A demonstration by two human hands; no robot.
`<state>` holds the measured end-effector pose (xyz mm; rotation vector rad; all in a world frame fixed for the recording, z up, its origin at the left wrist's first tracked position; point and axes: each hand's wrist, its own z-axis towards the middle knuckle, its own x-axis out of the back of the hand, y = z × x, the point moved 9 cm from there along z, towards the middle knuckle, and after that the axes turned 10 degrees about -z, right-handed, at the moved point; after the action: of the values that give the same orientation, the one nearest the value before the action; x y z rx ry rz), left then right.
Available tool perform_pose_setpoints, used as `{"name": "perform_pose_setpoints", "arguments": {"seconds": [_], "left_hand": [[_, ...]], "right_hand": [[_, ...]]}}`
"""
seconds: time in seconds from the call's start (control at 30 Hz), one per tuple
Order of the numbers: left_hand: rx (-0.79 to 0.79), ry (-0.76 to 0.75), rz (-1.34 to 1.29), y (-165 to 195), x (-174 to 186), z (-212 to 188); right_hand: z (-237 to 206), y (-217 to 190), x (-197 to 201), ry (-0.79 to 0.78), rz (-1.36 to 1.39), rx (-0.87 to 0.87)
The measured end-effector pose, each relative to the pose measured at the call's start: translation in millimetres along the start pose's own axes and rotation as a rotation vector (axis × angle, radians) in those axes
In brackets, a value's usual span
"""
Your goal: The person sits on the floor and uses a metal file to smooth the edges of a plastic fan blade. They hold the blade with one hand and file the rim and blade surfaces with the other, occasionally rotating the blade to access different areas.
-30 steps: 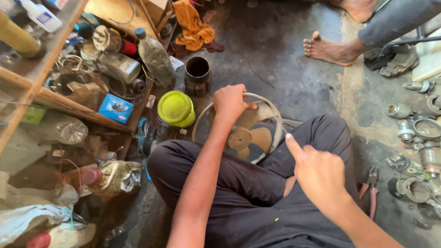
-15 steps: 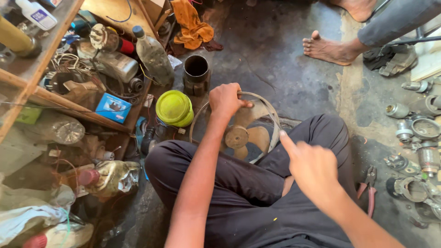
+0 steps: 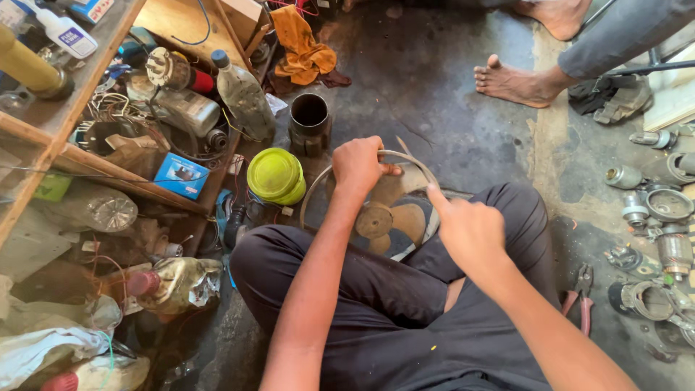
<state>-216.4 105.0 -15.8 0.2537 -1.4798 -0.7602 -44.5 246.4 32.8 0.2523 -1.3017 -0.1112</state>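
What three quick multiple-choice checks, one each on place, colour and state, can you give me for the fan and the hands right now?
1. Where does the fan sit?
A. On the wooden shelf
B. On the floor before the crossed legs
C. In the black can

2. What colour is the round lid left of the fan?
A. Yellow-green
B. Red
C. White

3. What is the left hand doing?
A. Lying flat on the knee
B. Holding pliers
C. Gripping the metal ring

Answers: 1 B, it lies between the knees; 2 A, plainly yellow-green; 3 C, fingers curl round the top of the ring.
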Motion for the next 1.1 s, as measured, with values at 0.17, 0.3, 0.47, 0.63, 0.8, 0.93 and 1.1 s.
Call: {"name": "perform_pose_setpoints", "arguments": {"seconds": [0.17,0.3,0.47,0.63,0.8,0.93,1.1], "left_hand": [[0.007,-0.004,0.013,-10,-11,7],[-0.074,0.056,0.068,5,-5,3],[-0.001,0.015,0.008,-5,8,-3],[0.043,-0.021,0.026,-13,2,-3],[0.023,0.007,0.047,-7,4,0],[0.014,-0.016,0.043,-1,11,-6],[-0.035,-0.002,0.022,14,16,-16]], "right_hand": [[-57,7,37,-0.238,-0.024,0.008],[-53,-10,39,-0.387,0.035,0.054],[-46,-6,63,-0.234,0.064,0.000],[-67,10,84,-0.126,0.155,-0.029],[-64,10,78,-0.050,0.118,-0.035],[-48,7,50,-0.014,0.087,-0.038],[-22,1,5,0.046,0.014,-0.043]]}}
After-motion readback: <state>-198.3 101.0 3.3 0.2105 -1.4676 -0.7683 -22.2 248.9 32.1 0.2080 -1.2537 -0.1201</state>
